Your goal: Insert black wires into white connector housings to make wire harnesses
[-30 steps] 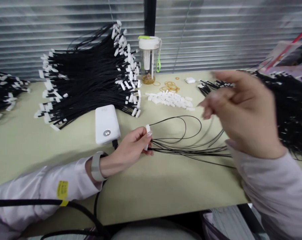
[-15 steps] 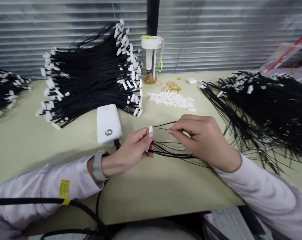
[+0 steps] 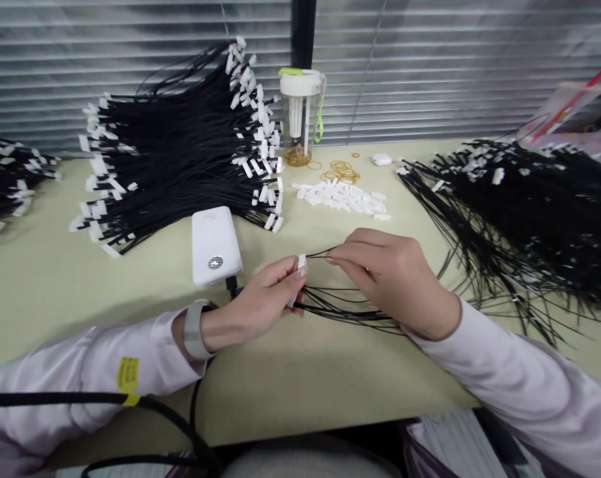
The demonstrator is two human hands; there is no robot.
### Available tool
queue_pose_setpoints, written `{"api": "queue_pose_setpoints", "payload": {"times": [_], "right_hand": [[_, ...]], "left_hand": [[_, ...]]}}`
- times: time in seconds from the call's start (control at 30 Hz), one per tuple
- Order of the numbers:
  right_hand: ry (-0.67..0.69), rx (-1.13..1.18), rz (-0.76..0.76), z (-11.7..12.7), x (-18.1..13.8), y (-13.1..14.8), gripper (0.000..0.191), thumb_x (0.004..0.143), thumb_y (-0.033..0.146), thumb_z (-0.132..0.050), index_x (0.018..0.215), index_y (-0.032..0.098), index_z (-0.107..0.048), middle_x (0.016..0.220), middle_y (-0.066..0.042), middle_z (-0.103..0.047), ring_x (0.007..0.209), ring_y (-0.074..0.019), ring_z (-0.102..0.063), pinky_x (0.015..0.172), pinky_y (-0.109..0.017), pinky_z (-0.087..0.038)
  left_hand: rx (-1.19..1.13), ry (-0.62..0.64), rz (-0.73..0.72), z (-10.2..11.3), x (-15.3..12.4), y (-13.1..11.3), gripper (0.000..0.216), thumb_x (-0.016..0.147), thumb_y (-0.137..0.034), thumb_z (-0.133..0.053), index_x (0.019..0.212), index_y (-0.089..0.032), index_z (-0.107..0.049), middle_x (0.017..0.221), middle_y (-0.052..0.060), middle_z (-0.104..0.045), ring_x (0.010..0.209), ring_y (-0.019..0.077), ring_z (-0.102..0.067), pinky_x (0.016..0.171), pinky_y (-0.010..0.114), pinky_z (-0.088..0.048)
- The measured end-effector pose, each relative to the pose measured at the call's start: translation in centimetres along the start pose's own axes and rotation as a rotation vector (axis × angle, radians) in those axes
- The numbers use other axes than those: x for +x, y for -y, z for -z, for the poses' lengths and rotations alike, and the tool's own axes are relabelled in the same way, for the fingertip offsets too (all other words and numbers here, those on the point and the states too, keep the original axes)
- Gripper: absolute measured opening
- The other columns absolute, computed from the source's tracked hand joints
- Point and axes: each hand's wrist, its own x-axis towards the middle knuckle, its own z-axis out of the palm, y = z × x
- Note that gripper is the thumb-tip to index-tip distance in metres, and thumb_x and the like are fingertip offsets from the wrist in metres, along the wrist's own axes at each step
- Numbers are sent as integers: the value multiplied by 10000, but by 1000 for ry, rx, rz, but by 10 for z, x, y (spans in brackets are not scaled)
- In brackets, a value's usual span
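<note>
My left hand (image 3: 265, 299) rests on the table and pinches a small white clip (image 3: 301, 263) between thumb and forefinger, with a bunch of thin black cords (image 3: 350, 307) gathered under its fingers. Just to the right, my right hand (image 3: 390, 275) is closed in a pinch on the end of one black cord (image 3: 325, 255), whose tip almost touches the clip. The cords run out to the right beneath my right wrist. A grey watch band sits on my left wrist.
A white power bank (image 3: 214, 244) lies left of my hands. Behind are a big heap of black cords with white clips (image 3: 181, 153), loose white clips (image 3: 343, 198), rubber bands (image 3: 341, 172) and a clear bottle (image 3: 299, 116). Unclipped cords (image 3: 529, 212) pile up on the right.
My right hand came down from mid-air at the right and pinched a cord end, then carried it left up to the clip. My left hand stayed where it was.
</note>
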Motion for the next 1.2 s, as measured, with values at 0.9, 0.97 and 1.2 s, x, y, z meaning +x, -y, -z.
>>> {"api": "queue_pose_setpoints", "payload": {"times": [0.9, 0.97, 1.2], "right_hand": [[405, 113, -31, 2, 3, 18, 260, 863, 220, -403, 699, 141, -589, 656, -22, -540, 623, -96, -462, 598, -227, -334], [392, 68, -34, 1, 3, 17, 265, 865, 226, -400, 683, 142, -572, 655, -27, -543, 633, -103, -469, 607, -235, -331], [396, 19, -47, 1, 3, 17, 289, 886, 261, -365, 673, 155, -531, 585, -4, -515, 562, -95, -449, 575, -239, -311]], "left_hand": [[-75, -93, -31, 1, 1, 0, 236, 829, -341, -435, 666, -176, -391, 538, -68, -406, 423, 40, -410, 414, 166, -345], [-81, -95, -34, 1, 1, 0, 237, 829, -344, -435, 667, -177, -392, 540, -69, -404, 426, 40, -414, 418, 166, -348], [-79, -79, -38, 1, 2, 0, 239, 825, -343, -442, 660, -175, -404, 536, -65, -414, 427, 43, -417, 420, 168, -350]]}}
